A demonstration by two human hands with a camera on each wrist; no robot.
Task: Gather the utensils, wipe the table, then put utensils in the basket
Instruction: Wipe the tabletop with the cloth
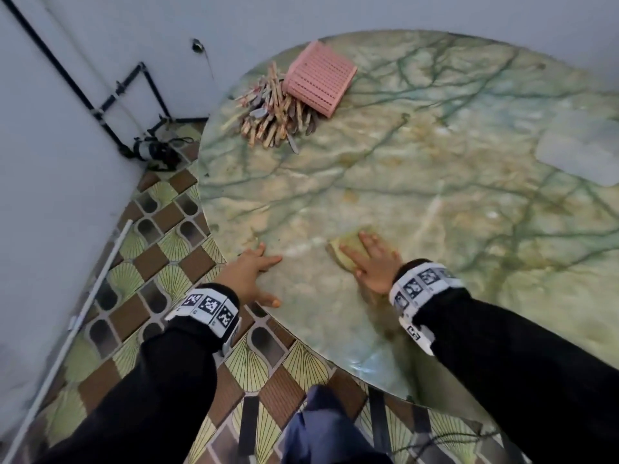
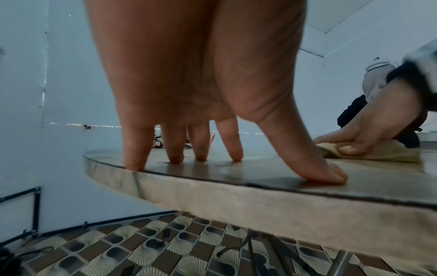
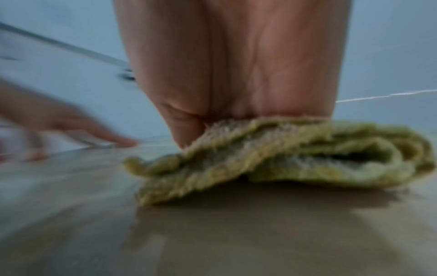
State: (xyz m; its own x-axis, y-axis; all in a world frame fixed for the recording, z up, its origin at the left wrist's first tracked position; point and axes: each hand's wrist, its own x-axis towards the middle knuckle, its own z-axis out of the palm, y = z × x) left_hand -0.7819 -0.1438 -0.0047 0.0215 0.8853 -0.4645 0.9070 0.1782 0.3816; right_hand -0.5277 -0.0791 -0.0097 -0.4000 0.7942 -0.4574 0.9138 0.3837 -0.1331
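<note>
Gathering: apparently done. Utensils (image 1: 273, 110) heaped at the far left edge of the table (image 1: 435, 182), touching the tipped pink basket (image 1: 320, 78).
Wiping: under way. Right hand (image 1: 371, 262), fingers straight, presses the green cloth (image 1: 345, 251) flat near the front edge. Left hand (image 1: 249, 272) splayed on the rim, holding nothing.
Basket loading: outstanding.
Surface: round, green-veined marble, glossy.
Room: pale walls, patterned floor tiles (image 1: 144, 262).

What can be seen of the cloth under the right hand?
The cloth is a yellow-green, fuzzy terry-like rag, folded into loose layers with an open fold on one side. It lies flat on the marbled table near its front edge. The right hand presses on it with straight, spread fingers; nothing else touches it.
</note>
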